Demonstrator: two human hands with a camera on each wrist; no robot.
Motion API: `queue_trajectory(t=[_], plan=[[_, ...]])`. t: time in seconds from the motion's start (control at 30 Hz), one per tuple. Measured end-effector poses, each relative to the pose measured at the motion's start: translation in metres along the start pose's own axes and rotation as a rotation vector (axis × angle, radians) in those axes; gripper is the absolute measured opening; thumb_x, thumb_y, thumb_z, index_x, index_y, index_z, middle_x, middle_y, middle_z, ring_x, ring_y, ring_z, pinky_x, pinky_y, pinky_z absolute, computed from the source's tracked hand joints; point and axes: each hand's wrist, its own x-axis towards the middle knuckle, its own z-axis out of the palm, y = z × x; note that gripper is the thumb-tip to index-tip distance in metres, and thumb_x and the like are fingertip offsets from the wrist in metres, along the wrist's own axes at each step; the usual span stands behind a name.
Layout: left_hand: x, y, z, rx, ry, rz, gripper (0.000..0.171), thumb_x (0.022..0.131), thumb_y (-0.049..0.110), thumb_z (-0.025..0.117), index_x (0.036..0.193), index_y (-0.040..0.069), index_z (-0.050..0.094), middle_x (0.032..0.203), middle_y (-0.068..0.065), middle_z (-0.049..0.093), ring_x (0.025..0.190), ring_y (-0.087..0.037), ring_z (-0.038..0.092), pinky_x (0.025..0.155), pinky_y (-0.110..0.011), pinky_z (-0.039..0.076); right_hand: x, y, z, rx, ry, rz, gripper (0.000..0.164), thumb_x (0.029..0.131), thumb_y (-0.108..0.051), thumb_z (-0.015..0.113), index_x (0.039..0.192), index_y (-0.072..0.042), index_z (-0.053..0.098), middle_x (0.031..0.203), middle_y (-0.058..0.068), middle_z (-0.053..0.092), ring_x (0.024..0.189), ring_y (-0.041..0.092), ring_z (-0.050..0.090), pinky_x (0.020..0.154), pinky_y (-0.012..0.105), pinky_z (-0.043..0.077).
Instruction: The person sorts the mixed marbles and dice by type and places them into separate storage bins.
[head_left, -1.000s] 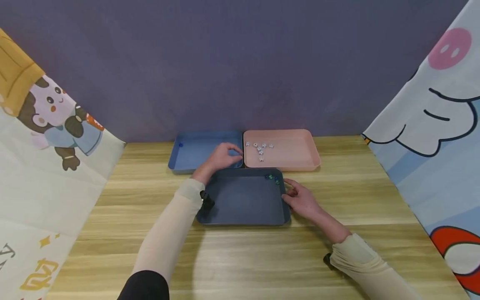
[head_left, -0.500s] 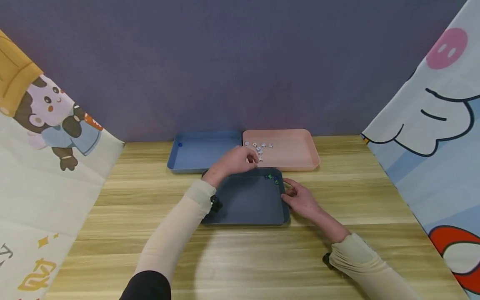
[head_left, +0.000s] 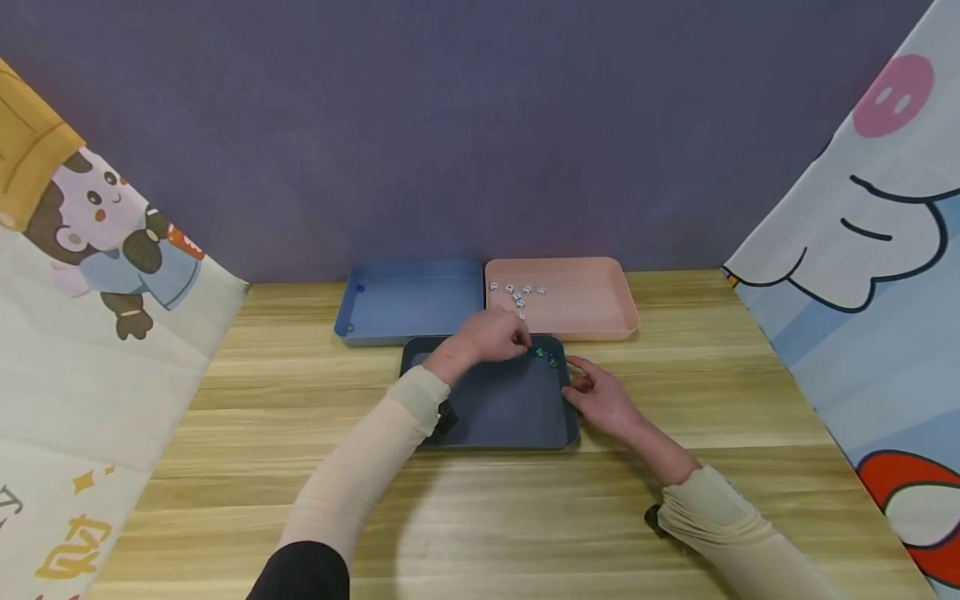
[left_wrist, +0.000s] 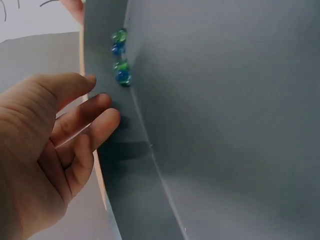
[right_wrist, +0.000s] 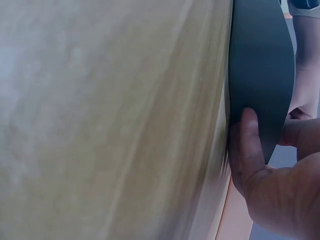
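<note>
My left hand [head_left: 492, 336] reaches over the far rim of the dark grey tray [head_left: 495, 408]. Its fingers are loosely bent and apart, with nothing between them. Several blue and green glass marbles [left_wrist: 121, 72] lie along that tray's far wall, just ahead of the left fingertips [left_wrist: 111, 117]. At the tray's right side, my right hand [head_left: 606, 407] holds the rim, with fingers on the outer wall and the thumb over the edge. In the blue tray [head_left: 420, 292] are a blue marble [head_left: 361, 288] and a green marble [head_left: 350, 327].
Behind the dark tray, the pink tray [head_left: 585, 300] adjoins the blue one and holds several white dice [head_left: 520, 302]. All three trays sit on a wood-grain table [head_left: 300, 417]. A dark purple backdrop [head_left: 480, 133] rises behind, with printed cloths at both sides.
My left hand has moved right and nearer, from above the blue tray to the dark tray's far edge. A green marble now shows in the blue tray's near left corner. The right hand stays put.
</note>
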Motion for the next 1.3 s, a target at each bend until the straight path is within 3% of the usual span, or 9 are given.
queue_trajectory(t=[0.23,0.77,1.1,1.3], plan=[[0.004,0.007,0.009,0.084,-0.067,-0.051,0.026,0.094,0.027,0.065,0.119,0.025,0.072,0.117,0.008,0.067,0.100,-0.011,0.062,0.083,-0.032,0.051,-0.001,-0.001,0.002,-0.014,0.003,-0.012,0.060,0.095,-0.009,0.060,0.150,-0.008,0.036,0.107,0.020,0.065,0.080,0.023,0.065,0.059,0.035,0.056],[0.007,0.014,0.018,0.134,-0.082,-0.068,0.025,0.087,0.025,0.075,0.112,0.023,0.075,0.113,0.006,0.068,0.097,-0.012,0.063,0.082,-0.033,0.051,-0.003,-0.001,0.002,-0.003,-0.006,-0.031,0.060,0.095,-0.008,0.059,0.150,-0.004,0.034,0.107,0.022,0.064,0.075,0.023,0.066,0.056,0.036,0.055],[0.003,0.016,0.014,0.110,-0.078,-0.051,0.021,0.088,0.029,0.074,0.108,0.021,0.076,0.107,0.006,0.069,0.086,-0.009,0.063,0.077,-0.031,0.052,-0.002,-0.002,-0.001,-0.026,-0.007,-0.015,0.061,0.096,-0.009,0.059,0.152,-0.008,0.033,0.108,0.020,0.064,0.076,0.021,0.065,0.058,0.036,0.055],[-0.002,0.009,0.006,-0.007,-0.056,-0.046,0.023,0.088,0.033,0.074,0.107,0.021,0.074,0.095,0.008,0.067,0.078,-0.007,0.060,0.071,-0.030,0.051,-0.002,-0.001,-0.001,-0.033,-0.008,0.004,0.060,0.097,-0.011,0.058,0.151,-0.007,0.034,0.109,0.020,0.064,0.078,0.021,0.065,0.058,0.035,0.055]])
